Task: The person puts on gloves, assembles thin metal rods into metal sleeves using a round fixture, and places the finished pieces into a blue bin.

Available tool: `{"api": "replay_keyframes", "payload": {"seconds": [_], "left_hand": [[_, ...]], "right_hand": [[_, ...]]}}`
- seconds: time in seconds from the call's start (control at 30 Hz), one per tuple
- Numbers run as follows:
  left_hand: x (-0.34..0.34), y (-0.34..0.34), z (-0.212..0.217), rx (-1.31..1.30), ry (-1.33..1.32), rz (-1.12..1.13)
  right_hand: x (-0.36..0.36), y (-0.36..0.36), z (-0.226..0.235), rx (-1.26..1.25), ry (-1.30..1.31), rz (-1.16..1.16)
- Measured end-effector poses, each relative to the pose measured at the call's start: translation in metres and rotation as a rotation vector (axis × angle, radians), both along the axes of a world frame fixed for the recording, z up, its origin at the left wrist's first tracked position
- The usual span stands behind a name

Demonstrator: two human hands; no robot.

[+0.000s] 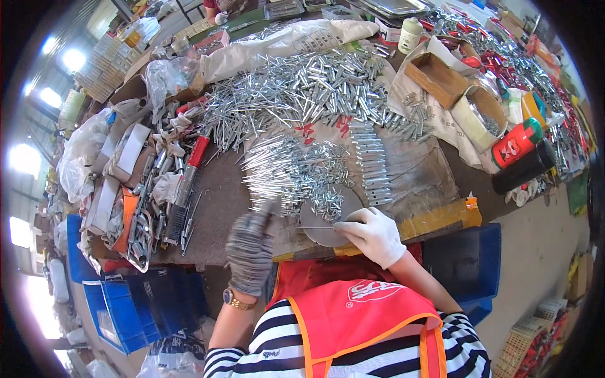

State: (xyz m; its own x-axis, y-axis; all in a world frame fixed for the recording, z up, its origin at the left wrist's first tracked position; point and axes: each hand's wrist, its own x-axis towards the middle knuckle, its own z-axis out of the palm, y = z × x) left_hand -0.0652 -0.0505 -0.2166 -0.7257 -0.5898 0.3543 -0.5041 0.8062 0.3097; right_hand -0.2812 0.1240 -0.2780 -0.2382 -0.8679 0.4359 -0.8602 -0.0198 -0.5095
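Observation:
My right hand (377, 237), in a white glove, pinches the end of a thin metal rod (315, 227), which points left above a grey round disc (328, 237). My left hand (249, 251) wears a grey striped knit glove. It is held just left of the rod, its fingertips smeared by motion, so its grip is unclear. Small metal parts (328, 203) lie in a heap at the disc's far edge. Beyond my left hand spreads a pile of long thin pins (274, 170). A column of silver metal tubes (373, 162) is laid out beyond my right hand.
A large heap of silver tubes (309, 85) covers the far tabletop. At left are tools, including a red-handled wire brush (188, 189). A brown open box (437, 79) and a red can (517, 143) stand right. Blue bins (148, 309) sit below the table edge.

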Motion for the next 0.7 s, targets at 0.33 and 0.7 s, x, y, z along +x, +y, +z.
{"api": "replay_keyframes", "payload": {"seconds": [0.33,0.7], "left_hand": [[0.054,-0.060,-0.052,-0.182,-0.109,0.311],[-0.015,-0.035,-0.040,-0.105,-0.272,-0.245]], "right_hand": [[-0.001,-0.018,0.019,0.031,0.140,0.038],[0.000,-0.009,0.026,0.306,0.046,-0.014]]}}
